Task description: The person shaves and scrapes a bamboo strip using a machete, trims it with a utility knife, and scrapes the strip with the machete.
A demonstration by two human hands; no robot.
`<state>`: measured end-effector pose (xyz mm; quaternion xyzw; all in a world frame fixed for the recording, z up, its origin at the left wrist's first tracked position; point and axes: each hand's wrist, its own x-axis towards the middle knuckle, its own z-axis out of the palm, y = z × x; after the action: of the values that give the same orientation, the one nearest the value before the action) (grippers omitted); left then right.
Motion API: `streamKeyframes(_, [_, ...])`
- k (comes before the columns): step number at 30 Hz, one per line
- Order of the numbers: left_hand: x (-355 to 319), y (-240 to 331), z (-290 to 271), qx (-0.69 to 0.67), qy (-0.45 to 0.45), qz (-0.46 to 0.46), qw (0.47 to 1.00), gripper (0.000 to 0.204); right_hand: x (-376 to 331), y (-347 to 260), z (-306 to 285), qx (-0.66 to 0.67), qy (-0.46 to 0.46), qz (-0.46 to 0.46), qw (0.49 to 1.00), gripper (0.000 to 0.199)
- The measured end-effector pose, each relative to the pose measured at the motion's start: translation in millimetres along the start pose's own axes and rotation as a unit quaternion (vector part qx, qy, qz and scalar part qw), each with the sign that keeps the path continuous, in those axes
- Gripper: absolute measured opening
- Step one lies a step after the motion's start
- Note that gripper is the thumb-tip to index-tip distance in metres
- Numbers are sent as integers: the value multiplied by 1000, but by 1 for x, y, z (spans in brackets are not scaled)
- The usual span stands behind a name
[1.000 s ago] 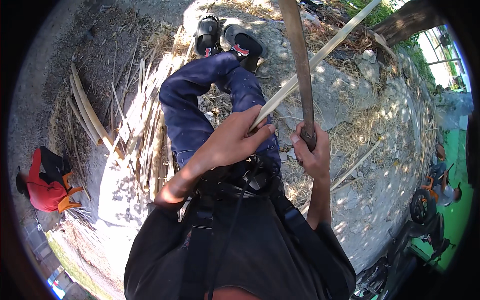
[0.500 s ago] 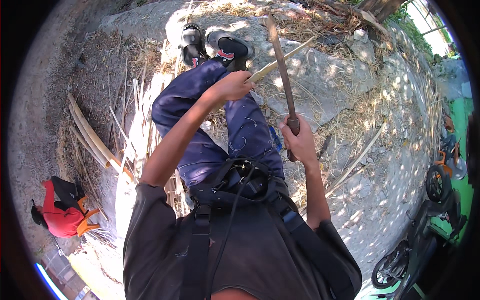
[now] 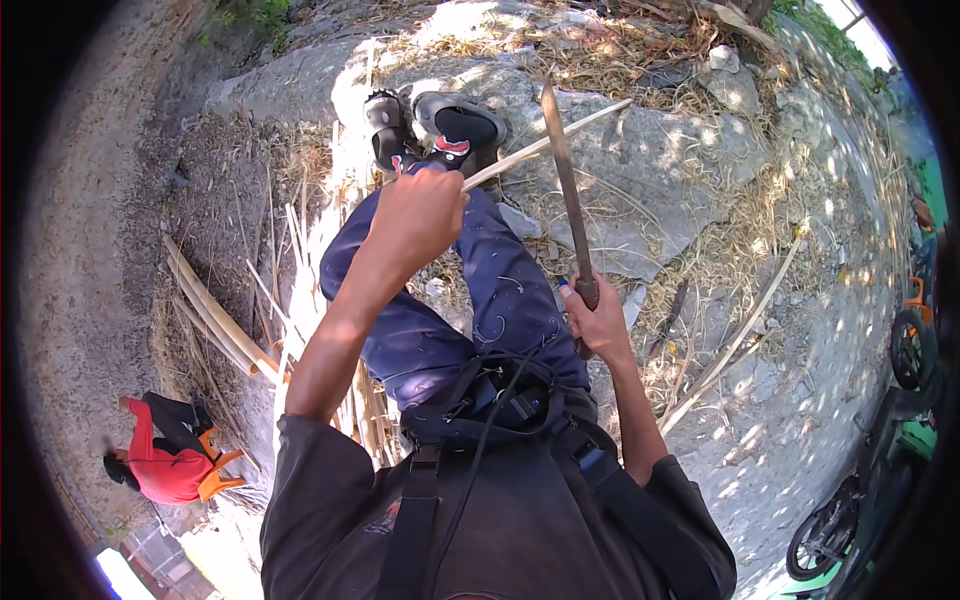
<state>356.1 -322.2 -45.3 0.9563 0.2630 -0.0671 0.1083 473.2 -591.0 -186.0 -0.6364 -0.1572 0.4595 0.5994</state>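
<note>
Sunlit ground (image 3: 800, 380) stretches from the seated body to motorbikes (image 3: 828, 525) at its right edge; a person in red (image 3: 170, 470) sits near its left edge. Above its middle, the knife (image 3: 568, 185) points away, handle wrapped in the right hand (image 3: 602, 322). A pale strip (image 3: 515, 160), clenched in the left hand's (image 3: 418, 222) grip, crosses the blade. Red shoe mark (image 3: 452, 146): illegible.

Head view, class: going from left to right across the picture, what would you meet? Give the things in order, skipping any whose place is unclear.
Person in red → left hand → knife → motorbike.
</note>
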Motion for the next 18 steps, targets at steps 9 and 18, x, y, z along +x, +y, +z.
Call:
streamKeyframes(9, [-56,38,-16,-188,49,1,981,26,27,-9,10,-84,-29,-92,992,24])
streamKeyframes(18, [-58,59,-17,-184,121,-39,975,25,54,-22,29,-152,-53,-138,977,27])
